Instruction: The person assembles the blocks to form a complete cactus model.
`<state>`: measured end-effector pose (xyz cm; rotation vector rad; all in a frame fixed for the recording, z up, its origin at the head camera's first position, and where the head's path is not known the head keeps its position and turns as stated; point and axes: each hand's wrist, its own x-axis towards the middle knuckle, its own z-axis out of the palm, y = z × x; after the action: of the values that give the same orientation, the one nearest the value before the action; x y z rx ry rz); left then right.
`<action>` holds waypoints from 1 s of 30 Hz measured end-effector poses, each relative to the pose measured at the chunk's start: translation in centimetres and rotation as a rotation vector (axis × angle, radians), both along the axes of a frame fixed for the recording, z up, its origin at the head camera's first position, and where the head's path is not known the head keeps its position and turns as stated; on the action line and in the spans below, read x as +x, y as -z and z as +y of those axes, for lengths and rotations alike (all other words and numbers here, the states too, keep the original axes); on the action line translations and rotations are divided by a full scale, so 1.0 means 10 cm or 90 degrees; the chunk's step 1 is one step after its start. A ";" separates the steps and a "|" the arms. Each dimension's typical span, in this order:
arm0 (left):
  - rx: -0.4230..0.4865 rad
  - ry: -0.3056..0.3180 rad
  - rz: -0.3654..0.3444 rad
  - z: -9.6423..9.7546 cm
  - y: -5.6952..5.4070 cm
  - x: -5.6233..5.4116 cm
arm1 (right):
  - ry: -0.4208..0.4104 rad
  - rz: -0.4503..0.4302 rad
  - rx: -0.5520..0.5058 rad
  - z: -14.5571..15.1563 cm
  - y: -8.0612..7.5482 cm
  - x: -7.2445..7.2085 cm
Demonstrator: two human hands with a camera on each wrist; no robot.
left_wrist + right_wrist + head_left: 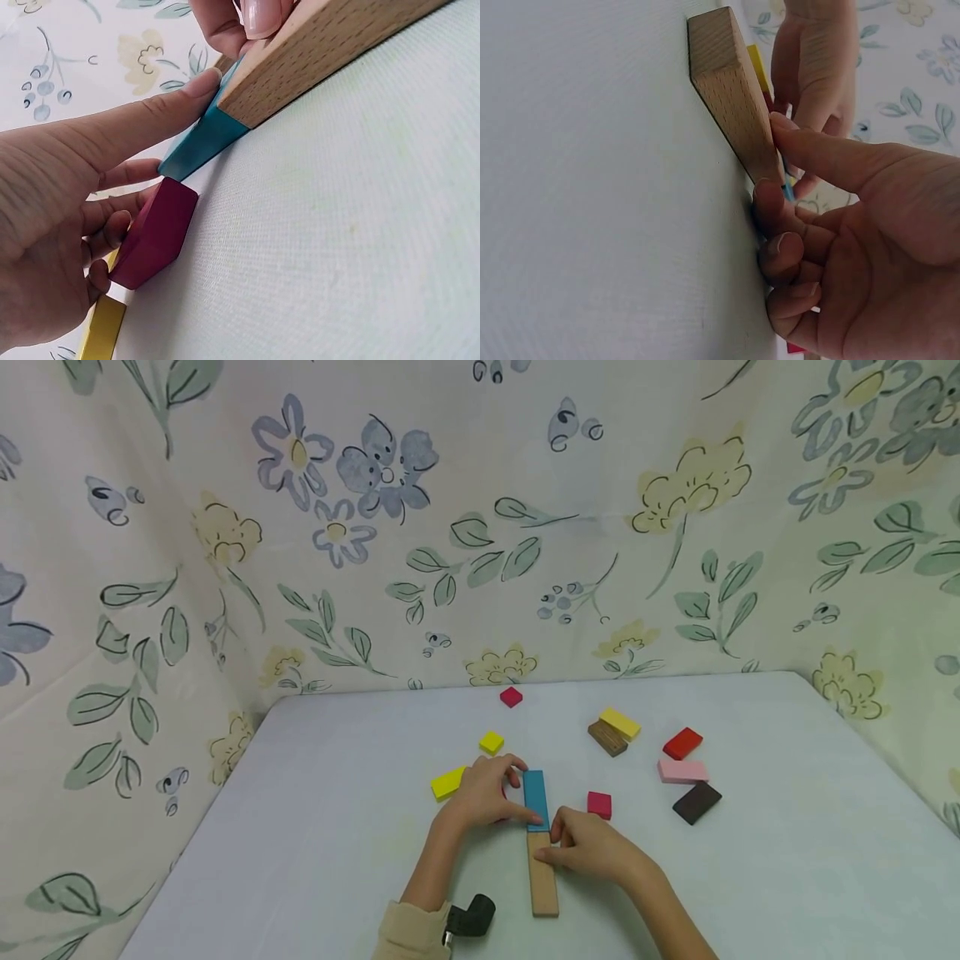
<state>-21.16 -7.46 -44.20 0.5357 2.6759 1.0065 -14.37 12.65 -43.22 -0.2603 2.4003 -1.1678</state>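
Note:
A blue block (536, 797) and a plain wooden block (543, 885) lie end to end in one line on the white table. My left hand (486, 792) holds the blue block, thumb on its near end and index finger at its far end. With thumb on top and curled fingers along the side, my right hand (596, 845) pinches the wooden block by the joint. Beneath the left palm sits a magenta block (157, 236), mostly hidden in the head view. A yellow block (447, 784) pokes out beyond the left hand.
Farther back are a small yellow block (491, 742) and a red one (512, 697). A crimson block (599, 804) stands just past the right hand. Brown (607, 737), yellow (619, 723), red (682, 743), pink (683, 771) and dark (697, 802) blocks lie to the right.

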 end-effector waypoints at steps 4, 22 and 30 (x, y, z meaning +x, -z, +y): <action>-0.003 0.005 0.011 0.00 0.00 0.01 | 0.000 -0.001 0.000 0.00 -0.01 0.00; 0.001 0.001 0.000 -0.01 -0.03 0.00 | -0.032 0.006 0.001 0.01 -0.04 0.02; 0.003 0.002 -0.011 -0.01 -0.01 0.00 | -0.019 -0.042 0.045 -0.05 -0.08 0.06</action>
<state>-21.18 -7.60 -44.09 0.5286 2.6570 1.0124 -13.77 12.14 -42.46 -0.2302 2.3672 -1.0602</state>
